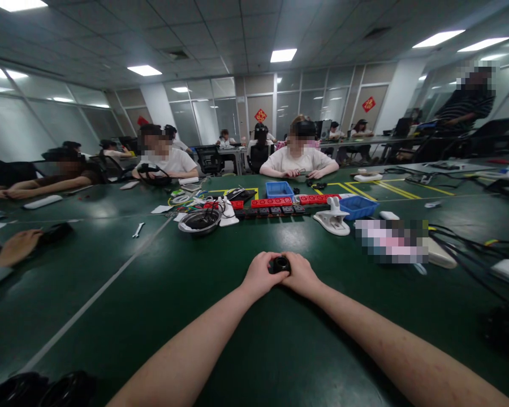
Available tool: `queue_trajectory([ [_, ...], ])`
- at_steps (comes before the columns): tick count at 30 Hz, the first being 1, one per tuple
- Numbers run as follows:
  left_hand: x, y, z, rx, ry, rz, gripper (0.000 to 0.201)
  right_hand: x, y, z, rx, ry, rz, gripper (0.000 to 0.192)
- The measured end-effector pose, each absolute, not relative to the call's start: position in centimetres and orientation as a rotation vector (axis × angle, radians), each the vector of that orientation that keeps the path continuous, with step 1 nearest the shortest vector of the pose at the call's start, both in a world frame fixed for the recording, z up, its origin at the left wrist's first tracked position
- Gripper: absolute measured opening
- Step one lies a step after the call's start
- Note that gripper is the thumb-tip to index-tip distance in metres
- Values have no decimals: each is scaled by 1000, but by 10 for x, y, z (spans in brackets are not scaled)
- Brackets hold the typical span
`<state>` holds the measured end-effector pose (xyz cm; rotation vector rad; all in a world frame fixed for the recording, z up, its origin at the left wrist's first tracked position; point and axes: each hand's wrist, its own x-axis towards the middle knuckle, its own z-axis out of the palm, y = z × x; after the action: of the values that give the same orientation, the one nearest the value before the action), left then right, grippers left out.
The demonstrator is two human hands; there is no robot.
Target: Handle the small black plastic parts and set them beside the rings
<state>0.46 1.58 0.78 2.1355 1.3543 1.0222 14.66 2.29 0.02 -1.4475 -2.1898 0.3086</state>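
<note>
My left hand [261, 275] and my right hand [300, 275] meet over the dark green table [220, 322], both closed around one small black round part [281, 264]. The part sits between my thumbs and fingertips, just above the table surface. Its lower side is hidden by my fingers. My forearms reach in from the bottom edge of the view.
Beyond my hands lie a metal bowl [199, 221], red and black blocks [272, 202], two blue bins [358, 206], a white clamp [333, 219] and a wrench [138, 229]. Cables [466, 243] run at right. Several people sit around the table; another person's hand [17, 247] rests at left.
</note>
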Motion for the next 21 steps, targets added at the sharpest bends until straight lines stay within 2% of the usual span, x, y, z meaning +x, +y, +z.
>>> queue_trajectory([
  [3,-4,19,9,2135,1210,964,46,158,30,4,-1111,-2273,695,50],
  [5,-7,21,11,2108,1173,929,50,166,35,8,-960,-2291,947,48],
  [8,-9,22,15,2102,1113,876,43,174,40,14,-920,-2288,1144,42],
  [15,-10,23,20,2084,1066,841,43,175,44,16,-1005,-2335,1092,34],
  [21,-7,25,19,2087,1106,837,41,177,46,10,-1029,-2327,1052,34],
])
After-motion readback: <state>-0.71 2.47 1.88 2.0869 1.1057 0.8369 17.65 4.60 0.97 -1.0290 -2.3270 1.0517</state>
